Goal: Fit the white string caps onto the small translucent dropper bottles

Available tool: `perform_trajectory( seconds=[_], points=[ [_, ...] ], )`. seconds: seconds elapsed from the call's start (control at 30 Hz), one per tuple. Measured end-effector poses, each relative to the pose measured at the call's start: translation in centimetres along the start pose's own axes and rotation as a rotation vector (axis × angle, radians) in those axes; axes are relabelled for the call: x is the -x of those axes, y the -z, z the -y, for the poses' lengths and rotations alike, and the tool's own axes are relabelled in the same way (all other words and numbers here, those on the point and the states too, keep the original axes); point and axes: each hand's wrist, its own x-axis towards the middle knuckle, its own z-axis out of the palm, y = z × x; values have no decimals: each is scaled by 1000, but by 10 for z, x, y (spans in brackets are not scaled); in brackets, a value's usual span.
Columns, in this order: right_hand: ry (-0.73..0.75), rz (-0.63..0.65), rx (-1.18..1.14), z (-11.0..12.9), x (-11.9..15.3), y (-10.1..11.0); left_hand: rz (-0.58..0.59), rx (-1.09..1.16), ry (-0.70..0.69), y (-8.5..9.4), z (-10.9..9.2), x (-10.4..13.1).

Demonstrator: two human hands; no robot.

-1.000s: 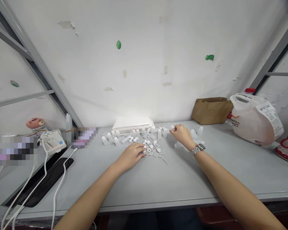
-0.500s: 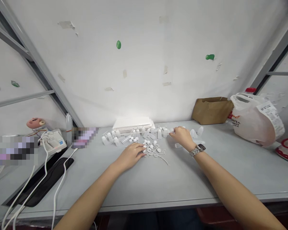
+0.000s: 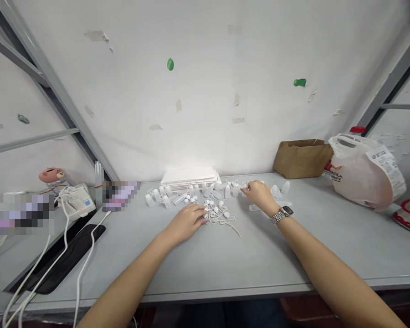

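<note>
Head view: White caps [image 3: 216, 210] lie just right of the left hand [image 3: 187, 221], fingers bent; right hand [image 3: 259, 193], fingers narrowed (holds unclear).

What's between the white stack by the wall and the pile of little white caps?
Small translucent bottles, some upright, some lying down, as the head view shows.

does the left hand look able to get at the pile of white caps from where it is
Very likely yes: the left hand is right at the left edge of the white caps, and nothing seems to lie in between.
</note>
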Motion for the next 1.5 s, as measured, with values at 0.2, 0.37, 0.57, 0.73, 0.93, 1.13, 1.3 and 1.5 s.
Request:
perform_trajectory(
  seconds=[0.2,0.37,0.57,0.73,0.93,1.13,1.3,1.5],
  points=[
    [0,-19,-22,1,0,0,-5,1,-9,-2,1,0],
    [3,-39,-45,2,2,3,6,-20,-7,-1,1,0],
    [15,-62,-76,2,1,4,18,-27,-6,0,-1,0],
    [10,-57,-88,1,0,2,19,-26,-3,0,0,0],
    [-11,-41,-91,1,0,1,14,-27,-4,0,0,1],
    [-39,-31,-109,0,-1,2,13,-30,-4,-1,1,1],
    [-41,-16,-143,1,-1,2,4,-24,-12,-2,1,1],
    [-49,3,-210,-2,-2,9,1,-31,-16,-3,3,1]
  ],
)
